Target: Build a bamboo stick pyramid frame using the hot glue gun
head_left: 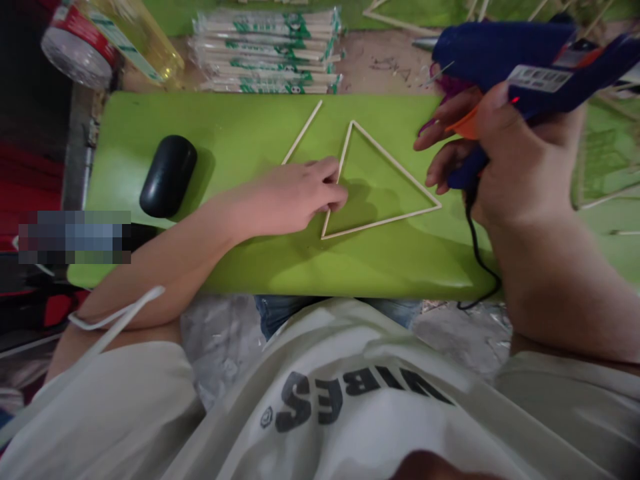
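Observation:
A triangle of thin wooden sticks (397,164) lies flat on the green board. My left hand (305,195) is closed on its left side, fingers bent around the stick. Just behind that hand, a loose wooden stick (303,132) slants across the board, its lower end hidden by the hand. My right hand (520,153) grips a blue hot glue gun (500,57) with an orange trigger, raised above the board's right part. Its metal nozzle points left, and a small red light glows on its body. A black cord hangs from the handle.
A black computer mouse (169,176) sits at the board's left. Several wrapped packs of chopsticks (267,50) lie beyond the far edge, beside a bottle of yellow liquid (137,37) and a red-labelled jar (77,47). More stick frames (607,200) are at the right.

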`<state>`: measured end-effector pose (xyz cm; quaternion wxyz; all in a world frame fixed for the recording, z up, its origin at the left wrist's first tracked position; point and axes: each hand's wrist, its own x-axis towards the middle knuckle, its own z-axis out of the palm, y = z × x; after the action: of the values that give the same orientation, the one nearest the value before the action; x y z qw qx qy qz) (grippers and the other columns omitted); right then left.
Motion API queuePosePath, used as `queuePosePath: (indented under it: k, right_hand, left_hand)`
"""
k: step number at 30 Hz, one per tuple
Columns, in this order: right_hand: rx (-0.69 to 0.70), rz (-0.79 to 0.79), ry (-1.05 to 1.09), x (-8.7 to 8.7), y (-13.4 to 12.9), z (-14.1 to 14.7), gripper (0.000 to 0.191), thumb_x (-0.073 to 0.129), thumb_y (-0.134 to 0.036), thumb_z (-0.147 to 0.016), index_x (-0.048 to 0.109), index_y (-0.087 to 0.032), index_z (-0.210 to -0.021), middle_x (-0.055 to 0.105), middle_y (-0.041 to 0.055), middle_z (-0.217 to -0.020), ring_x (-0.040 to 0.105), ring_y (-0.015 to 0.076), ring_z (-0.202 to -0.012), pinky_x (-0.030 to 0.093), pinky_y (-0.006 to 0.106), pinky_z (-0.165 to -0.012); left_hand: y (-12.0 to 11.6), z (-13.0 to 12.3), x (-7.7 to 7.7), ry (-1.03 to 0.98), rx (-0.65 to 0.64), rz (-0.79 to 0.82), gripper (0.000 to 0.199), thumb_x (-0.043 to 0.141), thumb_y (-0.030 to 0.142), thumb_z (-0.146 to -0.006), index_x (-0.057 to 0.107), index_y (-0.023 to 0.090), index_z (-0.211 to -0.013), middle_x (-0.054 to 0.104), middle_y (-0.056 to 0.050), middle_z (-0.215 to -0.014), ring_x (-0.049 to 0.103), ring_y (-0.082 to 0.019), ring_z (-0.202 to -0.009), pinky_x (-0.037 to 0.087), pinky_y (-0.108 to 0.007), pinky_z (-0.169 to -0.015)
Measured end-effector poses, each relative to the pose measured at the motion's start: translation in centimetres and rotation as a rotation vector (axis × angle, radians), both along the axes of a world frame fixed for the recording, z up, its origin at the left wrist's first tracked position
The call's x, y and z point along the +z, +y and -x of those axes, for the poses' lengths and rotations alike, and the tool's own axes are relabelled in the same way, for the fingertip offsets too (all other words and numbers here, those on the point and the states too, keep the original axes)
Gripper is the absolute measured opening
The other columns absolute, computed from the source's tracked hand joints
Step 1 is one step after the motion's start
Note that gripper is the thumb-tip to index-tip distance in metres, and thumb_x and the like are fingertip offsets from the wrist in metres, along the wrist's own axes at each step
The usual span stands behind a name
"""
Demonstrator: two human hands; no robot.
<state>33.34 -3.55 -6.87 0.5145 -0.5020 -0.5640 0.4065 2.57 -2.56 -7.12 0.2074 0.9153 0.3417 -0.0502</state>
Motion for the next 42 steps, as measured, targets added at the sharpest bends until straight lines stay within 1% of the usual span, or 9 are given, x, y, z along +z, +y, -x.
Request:
queuePosePath:
  k: [8,13,16,19,24,28,33,37,42]
  right_hand:
    - [0.007,0.1,-0.1,1.1,-1.4,1.0,0.048,0.093,-0.092,-0.088,0.08,-0.046,-0.094,0.088,0.0034,-0.102,0.088,0.0399,-0.1,0.073,0.054,-0.062]
    - [-0.002,0.016,0.024,-0.4,-0.9,0.7,0.055,0.101,-0.088,-0.087,0.086,-0.035,-0.094,0.085,0.0071,-0.095,0.086,0.032,-0.084,0.06,0.04,-0.048]
    - [0.035,-0.026,0.092,-1.5,-0.5,0.4,0.05,0.102,-0.078,-0.095,0.09,-0.03,-0.096,0.086,0.0058,-0.094,0.083,0.0257,-0.074,0.055,0.034,-0.048]
    - [0.053,-0.035,0.109,-1.8,-0.4,0.3,0.041,0.1,-0.069,-0.103,0.092,-0.028,-0.099,0.087,0.0053,-0.092,0.079,0.0207,-0.063,0.054,0.033,-0.048]
    - [0.045,-0.043,0.123,-1.6,-0.6,0.3,0.042,0.102,-0.069,-0.1,0.093,-0.028,-0.097,0.088,0.0051,-0.092,0.081,0.0214,-0.065,0.055,0.031,-0.047]
    - [0.063,-0.037,0.118,-1.7,-0.5,0.4,0.043,0.1,-0.068,-0.103,0.093,-0.026,-0.1,0.088,0.003,-0.09,0.076,0.0161,-0.056,0.055,0.028,-0.046]
    - [0.08,-0.035,0.141,-2.2,0.0,0.3,0.056,0.104,-0.079,-0.091,0.092,-0.025,-0.096,0.083,-0.0033,-0.084,0.078,0.014,-0.058,0.056,0.022,-0.045]
    - [0.083,-0.04,0.16,-2.5,0.1,0.1,0.053,0.103,-0.075,-0.095,0.093,-0.023,-0.097,0.084,-0.0023,-0.085,0.077,0.0136,-0.057,0.057,0.023,-0.045]
    - [0.067,-0.006,0.15,-2.3,-0.2,0.0,0.051,0.102,-0.074,-0.098,0.093,-0.024,-0.099,0.085,-0.0007,-0.089,0.078,0.0142,-0.058,0.059,0.025,-0.047]
  left_hand:
    - [0.8,0.2,-0.3,-0.042,0.066,0.001,0.04,0.062,0.033,-0.116,0.085,0.03,-0.149,0.074,-0.014,-0.156,0.08,-0.036,-0.132,0.062,-0.051,-0.113]
    - [1.8,0.5,0.4,-0.055,0.088,0.14,0.038,0.069,0.036,-0.109,0.083,0.026,-0.143,0.084,-0.012,-0.136,0.082,-0.032,-0.119,0.062,-0.045,-0.106]
    - [1.9,0.8,0.6,-0.078,0.066,0.22,0.034,0.075,0.042,-0.104,0.084,0.024,-0.131,0.088,-0.011,-0.128,0.083,-0.03,-0.11,0.061,-0.043,-0.098]
    - [1.7,0.8,0.8,-0.07,0.059,0.243,0.035,0.079,0.047,-0.101,0.085,0.027,-0.13,0.089,-0.008,-0.124,0.084,-0.029,-0.108,0.061,-0.04,-0.095]
    - [1.5,0.7,1.0,-0.069,0.05,0.251,0.031,0.075,0.042,-0.101,0.088,0.03,-0.126,0.089,-0.005,-0.12,0.085,-0.028,-0.109,0.062,-0.039,-0.098]
    - [1.4,0.7,1.0,-0.069,0.027,0.25,0.028,0.075,0.04,-0.099,0.088,0.029,-0.122,0.089,-0.005,-0.121,0.084,-0.028,-0.11,0.061,-0.04,-0.1]
    - [1.1,0.5,0.8,-0.051,-0.019,0.198,0.026,0.08,0.039,-0.095,0.086,0.027,-0.118,0.089,-0.004,-0.116,0.083,-0.028,-0.107,0.058,-0.038,-0.095]
    - [1.1,0.3,0.7,-0.067,-0.036,0.191,0.022,0.079,0.038,-0.098,0.085,0.026,-0.116,0.089,-0.006,-0.115,0.081,-0.028,-0.103,0.057,-0.039,-0.092]
    - [1.4,0.4,0.4,-0.086,0.016,0.219,0.019,0.077,0.037,-0.102,0.088,0.028,-0.114,0.088,-0.004,-0.113,0.084,-0.028,-0.106,0.058,-0.039,-0.099]
